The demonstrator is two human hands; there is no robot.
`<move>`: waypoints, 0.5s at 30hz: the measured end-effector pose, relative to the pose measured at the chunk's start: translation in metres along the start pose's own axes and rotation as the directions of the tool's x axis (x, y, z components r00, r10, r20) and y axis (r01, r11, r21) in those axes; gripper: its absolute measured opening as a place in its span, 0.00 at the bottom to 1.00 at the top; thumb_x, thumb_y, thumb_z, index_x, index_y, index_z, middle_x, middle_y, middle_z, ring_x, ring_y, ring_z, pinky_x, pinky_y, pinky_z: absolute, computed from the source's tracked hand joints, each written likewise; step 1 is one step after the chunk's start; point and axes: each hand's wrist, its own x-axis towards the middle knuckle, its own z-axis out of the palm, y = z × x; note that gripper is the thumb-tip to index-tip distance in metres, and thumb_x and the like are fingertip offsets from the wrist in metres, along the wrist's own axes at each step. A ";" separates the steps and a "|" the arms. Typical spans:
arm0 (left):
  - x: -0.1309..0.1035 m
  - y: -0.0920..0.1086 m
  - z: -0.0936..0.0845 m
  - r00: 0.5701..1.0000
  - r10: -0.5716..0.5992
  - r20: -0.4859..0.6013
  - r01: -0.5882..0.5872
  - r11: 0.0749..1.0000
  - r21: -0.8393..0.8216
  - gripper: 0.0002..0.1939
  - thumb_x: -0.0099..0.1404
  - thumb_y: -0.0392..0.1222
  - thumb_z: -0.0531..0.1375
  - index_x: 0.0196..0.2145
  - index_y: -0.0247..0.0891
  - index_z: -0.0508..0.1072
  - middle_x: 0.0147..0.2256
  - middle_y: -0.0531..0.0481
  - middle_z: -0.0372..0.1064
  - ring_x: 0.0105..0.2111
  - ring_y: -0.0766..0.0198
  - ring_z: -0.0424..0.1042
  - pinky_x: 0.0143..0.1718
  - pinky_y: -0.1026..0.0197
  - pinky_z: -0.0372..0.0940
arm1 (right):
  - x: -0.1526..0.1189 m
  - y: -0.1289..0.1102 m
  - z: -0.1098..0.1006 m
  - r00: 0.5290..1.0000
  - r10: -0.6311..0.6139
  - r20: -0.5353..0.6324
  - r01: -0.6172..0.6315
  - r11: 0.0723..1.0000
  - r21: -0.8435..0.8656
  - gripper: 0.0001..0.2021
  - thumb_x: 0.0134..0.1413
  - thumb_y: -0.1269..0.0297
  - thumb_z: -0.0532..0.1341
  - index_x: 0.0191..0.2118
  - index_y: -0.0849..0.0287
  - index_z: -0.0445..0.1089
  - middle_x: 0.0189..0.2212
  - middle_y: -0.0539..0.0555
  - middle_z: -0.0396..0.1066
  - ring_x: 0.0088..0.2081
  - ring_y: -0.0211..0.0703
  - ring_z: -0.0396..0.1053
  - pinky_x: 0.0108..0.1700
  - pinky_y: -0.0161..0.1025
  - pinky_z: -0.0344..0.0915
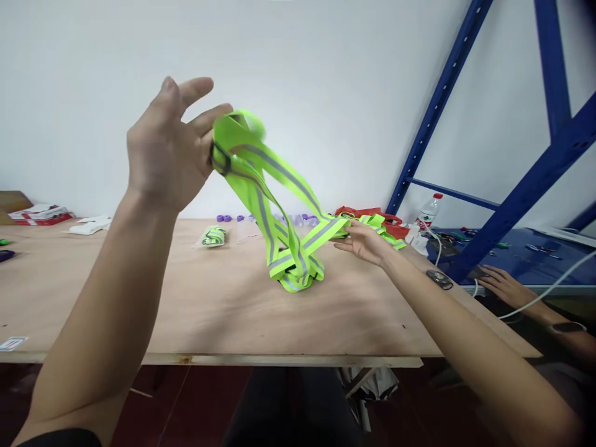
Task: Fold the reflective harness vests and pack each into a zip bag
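Observation:
A neon yellow-green reflective strap vest [284, 171] with grey stripes hangs stretched between my two hands. My left hand [170, 146] is raised at the left, its lower fingers on the top loops beside a black buckle [220, 159] while the upper fingers stick out. Lower at the right, my right hand [365, 242] pinches one band of the vest between thumb and fingers. The gathered lower end of the vest is just over or on the wooden table [209, 310]; which of the two I cannot tell.
A bagged green strap bundle [214, 236] lies toward the back. More green straps [377, 222] sit by a red bag [395, 226]. At the right are a bottle [429, 211], a blue metal frame [433, 105] and another person's hand [503, 285]. Purple rolls [224, 218] line the wall.

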 end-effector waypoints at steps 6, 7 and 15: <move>0.004 -0.012 0.034 0.981 0.152 0.118 -0.161 0.984 0.076 0.30 0.74 0.50 0.43 0.68 0.33 0.45 0.67 0.39 0.54 0.69 0.57 0.50 0.64 0.48 0.52 | 0.004 0.031 0.049 0.914 -0.313 -0.260 0.246 0.934 -0.261 0.27 0.51 0.54 0.67 0.55 0.48 0.59 0.65 0.58 0.58 0.66 0.52 0.58 0.59 0.54 0.66; 0.004 -0.015 0.041 0.969 0.202 0.141 -0.216 0.972 0.093 0.29 0.74 0.48 0.44 0.68 0.33 0.47 0.68 0.39 0.52 0.70 0.58 0.49 0.66 0.50 0.51 | 0.002 0.035 0.058 0.884 -0.380 -0.272 0.272 0.892 -0.360 0.29 0.53 0.52 0.66 0.57 0.49 0.58 0.67 0.60 0.54 0.68 0.53 0.55 0.62 0.56 0.62; -0.002 -0.030 0.081 0.881 0.378 0.285 -0.457 0.835 0.307 0.24 0.74 0.47 0.47 0.65 0.44 0.55 0.71 0.48 0.47 0.72 0.59 0.37 0.69 0.48 0.45 | -0.048 0.054 0.110 0.518 -0.725 0.455 0.619 -0.049 -0.784 0.08 0.64 0.62 0.59 0.48 0.49 0.70 0.44 0.57 0.75 0.50 0.54 0.71 0.57 0.56 0.64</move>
